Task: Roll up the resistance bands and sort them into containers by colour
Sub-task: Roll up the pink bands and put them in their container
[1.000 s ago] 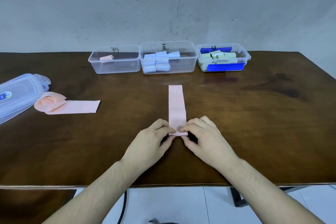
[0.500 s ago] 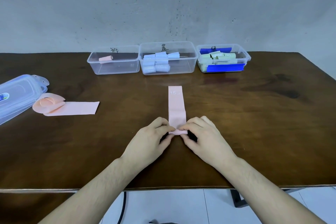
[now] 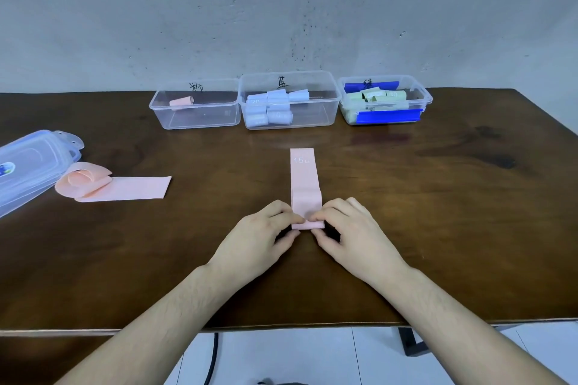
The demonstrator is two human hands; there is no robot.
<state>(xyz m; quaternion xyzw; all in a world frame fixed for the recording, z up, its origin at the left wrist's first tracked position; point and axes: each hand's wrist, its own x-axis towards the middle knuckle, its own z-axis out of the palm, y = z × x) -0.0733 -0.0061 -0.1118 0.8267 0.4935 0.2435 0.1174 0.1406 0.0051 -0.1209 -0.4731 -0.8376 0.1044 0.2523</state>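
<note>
Your left hand [image 3: 261,236] and right hand [image 3: 353,234] pinch the near, curled end of a flat matte pink band [image 3: 305,187] lying lengthwise on the glossy dark wooden surface [image 3: 438,212]; three clear plastic tubs [image 3: 291,122] sit far behind.

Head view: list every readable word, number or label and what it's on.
"15 LB": pink band under both hands; the letters after 15 are faint.
"20": a blue roll in the middle container.
"20": a green roll in the right container.
Handwritten black marks on the back walls of the left container, middle container and right container: unreadable.
Sticker on the lidded box: blurred.
</note>
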